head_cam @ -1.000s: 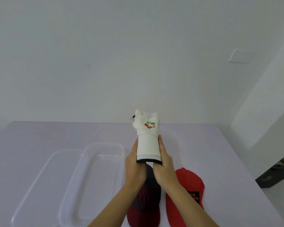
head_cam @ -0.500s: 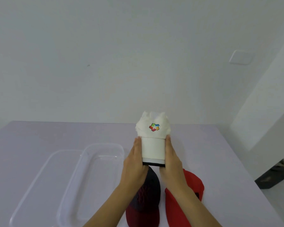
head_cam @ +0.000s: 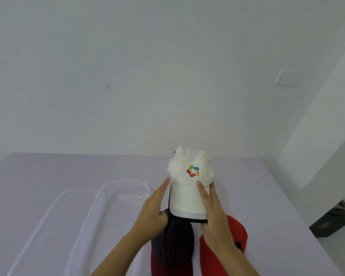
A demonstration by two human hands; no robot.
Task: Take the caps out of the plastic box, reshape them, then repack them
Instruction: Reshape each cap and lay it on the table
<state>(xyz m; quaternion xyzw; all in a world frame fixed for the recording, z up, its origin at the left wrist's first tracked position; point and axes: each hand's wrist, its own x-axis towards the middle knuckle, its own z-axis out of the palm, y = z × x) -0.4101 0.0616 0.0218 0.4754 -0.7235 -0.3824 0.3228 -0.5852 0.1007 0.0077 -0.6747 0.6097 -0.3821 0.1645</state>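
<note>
I hold a white cap point(head_cam: 184, 198) with a coloured logo above the table, its brim toward me and its crown crumpled. My left hand point(head_cam: 153, 208) lies with straight fingers along the brim's left edge, thumb at the near corner. On the right edge, my right hand point(head_cam: 213, 216) grips the brim with its index finger laid on top. Below the white cap, a dark cap with a red brim point(head_cam: 173, 244) and a red cap point(head_cam: 237, 232) lie side by side on the table. To the left stands the clear plastic box point(head_cam: 126, 183), with no caps in it.
The box's clear lid point(head_cam: 54, 206) lies left of the box. A pale purple table point(head_cam: 257, 196) runs to a white wall at the back, and its right edge drops off to a dark floor point(head_cam: 327, 226).
The brim was squeezed narrow between both hands and has spread out wide. The cap has tipped so its crown and logo face up more, and my hands have moved apart.
</note>
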